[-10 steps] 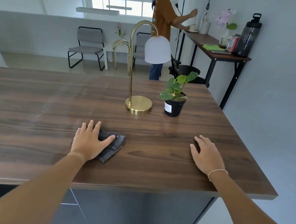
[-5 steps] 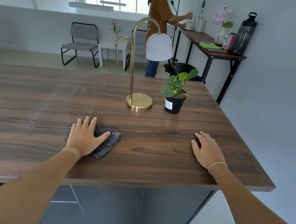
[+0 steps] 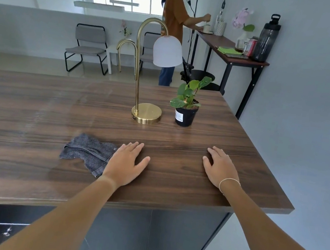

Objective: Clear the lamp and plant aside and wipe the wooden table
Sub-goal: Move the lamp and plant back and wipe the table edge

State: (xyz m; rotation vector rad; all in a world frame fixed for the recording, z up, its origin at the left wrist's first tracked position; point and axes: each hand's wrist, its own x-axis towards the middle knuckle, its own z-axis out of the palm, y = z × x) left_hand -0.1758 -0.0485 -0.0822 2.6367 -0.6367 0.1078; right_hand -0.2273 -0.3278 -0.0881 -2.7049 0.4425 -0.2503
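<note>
Grainy wooden table point(image 3: 32, 108) bears both flat hands, fingers point(image 3: 134, 148) spread, beside nubbly grey cloth point(image 3: 88, 152).

This looks like a home or a small studio living space, open-plan and plainly furnished. A wide wooden bench point(image 3: 230, 156) with dark cabinet fronts beneath it fills the foreground; near its far right corner stand a brass lamp point(image 3: 146, 113) with a white shade and a potted plant point(image 3: 185, 111). Past the far edge, two grey chairs point(image 3: 87, 47) flank a small white side table point(image 3: 113, 49) along a low wall. A narrow console table point(image 3: 226, 46) against the right wall carries a water bottle point(image 3: 267, 39), a green cloth and flowers, with another person point(image 3: 174, 20) standing at it.
</note>
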